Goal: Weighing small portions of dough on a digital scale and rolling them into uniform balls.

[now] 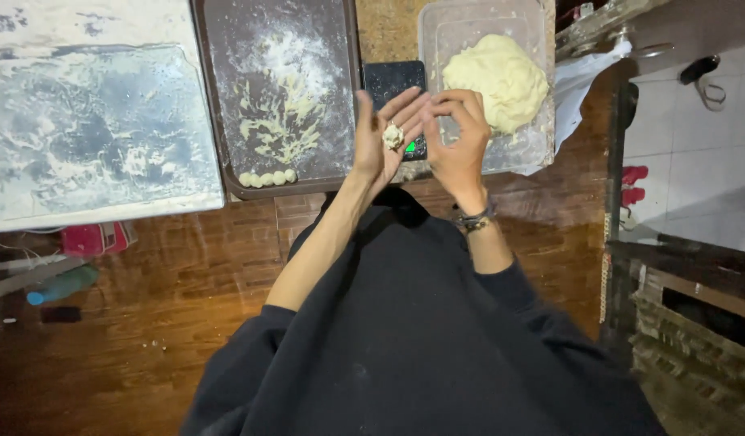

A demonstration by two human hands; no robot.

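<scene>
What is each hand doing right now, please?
Left hand: open, small dough piece resting on its palm.
Right hand: fingers curled, beside the dough piece.

Both hands meet before the chest: the left hand (378, 137) stands open, palm up, fingers spread, while the right hand (457, 133) curls beside it (fingertips touching), forearms bare.
</scene>
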